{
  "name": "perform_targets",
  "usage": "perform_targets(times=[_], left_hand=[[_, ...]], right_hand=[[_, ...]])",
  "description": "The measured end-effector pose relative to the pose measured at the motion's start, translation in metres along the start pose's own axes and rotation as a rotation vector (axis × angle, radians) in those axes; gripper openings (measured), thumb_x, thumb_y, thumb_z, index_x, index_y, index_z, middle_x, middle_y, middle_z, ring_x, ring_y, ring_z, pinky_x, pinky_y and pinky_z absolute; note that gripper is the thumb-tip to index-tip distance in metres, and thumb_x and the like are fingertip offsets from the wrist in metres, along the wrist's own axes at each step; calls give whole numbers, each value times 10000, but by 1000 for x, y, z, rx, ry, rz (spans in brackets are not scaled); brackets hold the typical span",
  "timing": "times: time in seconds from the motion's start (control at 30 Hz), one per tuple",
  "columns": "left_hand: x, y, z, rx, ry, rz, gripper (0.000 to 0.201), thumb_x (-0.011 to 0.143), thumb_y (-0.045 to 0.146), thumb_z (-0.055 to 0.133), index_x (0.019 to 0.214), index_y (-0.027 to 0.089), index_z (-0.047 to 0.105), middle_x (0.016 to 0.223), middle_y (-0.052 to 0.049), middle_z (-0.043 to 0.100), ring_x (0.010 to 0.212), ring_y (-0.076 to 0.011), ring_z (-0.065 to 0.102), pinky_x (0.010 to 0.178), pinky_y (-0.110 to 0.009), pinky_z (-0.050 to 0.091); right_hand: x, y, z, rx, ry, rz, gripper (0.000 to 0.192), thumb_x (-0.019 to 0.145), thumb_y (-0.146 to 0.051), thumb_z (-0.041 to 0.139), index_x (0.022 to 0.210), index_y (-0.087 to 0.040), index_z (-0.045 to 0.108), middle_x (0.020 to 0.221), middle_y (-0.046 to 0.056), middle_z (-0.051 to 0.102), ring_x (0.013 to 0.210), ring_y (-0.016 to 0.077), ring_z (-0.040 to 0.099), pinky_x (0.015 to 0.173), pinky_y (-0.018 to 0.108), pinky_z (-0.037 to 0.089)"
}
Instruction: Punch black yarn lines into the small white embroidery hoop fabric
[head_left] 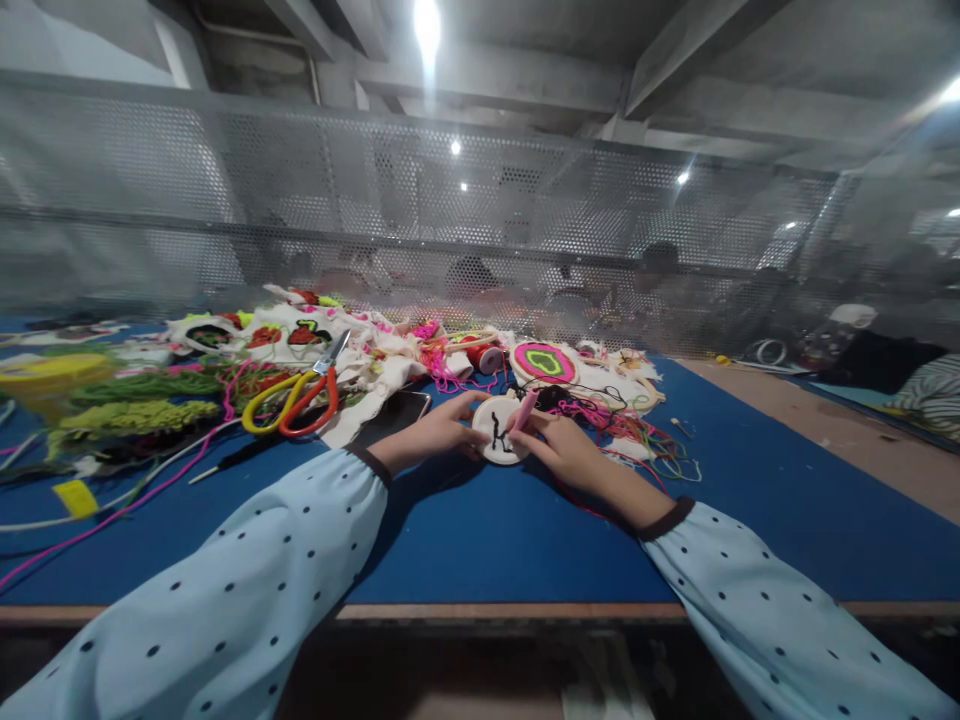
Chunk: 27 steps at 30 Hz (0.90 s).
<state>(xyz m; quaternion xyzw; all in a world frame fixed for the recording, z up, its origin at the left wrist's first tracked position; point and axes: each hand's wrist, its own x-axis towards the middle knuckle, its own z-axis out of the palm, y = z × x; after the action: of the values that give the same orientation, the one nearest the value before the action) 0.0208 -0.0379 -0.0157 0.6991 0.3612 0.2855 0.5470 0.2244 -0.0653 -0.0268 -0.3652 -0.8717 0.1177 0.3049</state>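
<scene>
My left hand (435, 432) grips the left edge of a small round embroidery hoop (497, 436) with white cloth and black stitching, held just above the blue table (480, 540). My right hand (559, 448) holds a pink punch needle (523, 410) with its tip down on the cloth in the hoop. Both arms wear light blue dotted sleeves. Tangled pink, green and black threads (637, 435) lie right of my right hand.
A dark phone (390, 415) lies by my left hand. Scissors with yellow and red handles (296, 398), yarn bundles (135, 415), a red thread spool (484, 355), a finished pink and green hoop (544, 362) and stitched cloths fill the table's back left. A mesh screen (480, 220) stands behind; people sit beyond it.
</scene>
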Motion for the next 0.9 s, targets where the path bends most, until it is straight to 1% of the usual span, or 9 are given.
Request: perform_targets(times=[0.13,0.27,0.47,0.53,0.6,0.67,0.73,0.83,0.9], left_hand=[[0,-2,-1,-35,-13,-6,557,671,130,637,1183,190,427,929,-62,584,687,-153,606,598,-311,521],[-1,2,1,-89,7,5,564,669,111,636,1183,180,415,914,-55,578,662,-145,604,589,-306,521],[-2,6,4,-160,49,-1,677,641,90,654,1240,186,355,886,-48,571,618,-136,592,502,-257,499],[-2,6,4,-172,77,1,706,638,86,657,1263,189,349,833,-31,567,570,-107,560,437,-197,449],[-2,7,5,-184,104,7,732,640,85,657,1288,198,337,752,-2,548,497,-69,504,370,-142,360],[-2,8,5,-209,110,15,752,645,85,655,1307,213,324,699,21,523,444,-40,445,337,-120,278],[-3,9,5,-232,102,22,762,646,86,656,1315,228,319,687,31,511,424,-25,410,330,-116,242],[-3,9,5,-217,104,38,771,646,96,662,1323,220,316,697,25,515,452,-34,432,347,-119,269],[-3,8,4,-191,92,55,781,646,105,666,1331,206,305,725,9,533,493,-55,470,366,-127,314]], right_hand=[[0,2,0,56,9,-21,207,879,-279,452,944,-154,605,965,75,636,862,182,583,774,283,416],[-1,4,2,107,33,-34,173,849,-286,505,897,-152,605,900,58,637,821,169,576,753,279,426],[-1,7,3,88,51,-54,181,837,-301,524,885,-149,608,844,54,631,763,155,570,702,268,436],[-1,7,2,57,51,-85,175,831,-296,532,870,-144,612,832,59,630,757,153,569,699,265,437],[0,6,1,11,45,-143,158,833,-276,529,834,-145,618,834,66,627,775,156,569,717,268,434],[1,6,-1,-52,36,-203,154,842,-253,512,801,-154,622,848,70,624,801,157,568,742,270,427],[1,4,-3,-114,31,-239,163,853,-240,491,798,-163,624,872,72,625,822,157,569,759,269,419],[-1,0,-4,-167,29,-211,185,869,-265,464,831,-166,615,883,73,638,813,158,577,743,259,419],[-2,-2,-3,-192,36,-126,215,879,-310,445,883,-164,602,862,75,649,772,163,590,693,249,422]])
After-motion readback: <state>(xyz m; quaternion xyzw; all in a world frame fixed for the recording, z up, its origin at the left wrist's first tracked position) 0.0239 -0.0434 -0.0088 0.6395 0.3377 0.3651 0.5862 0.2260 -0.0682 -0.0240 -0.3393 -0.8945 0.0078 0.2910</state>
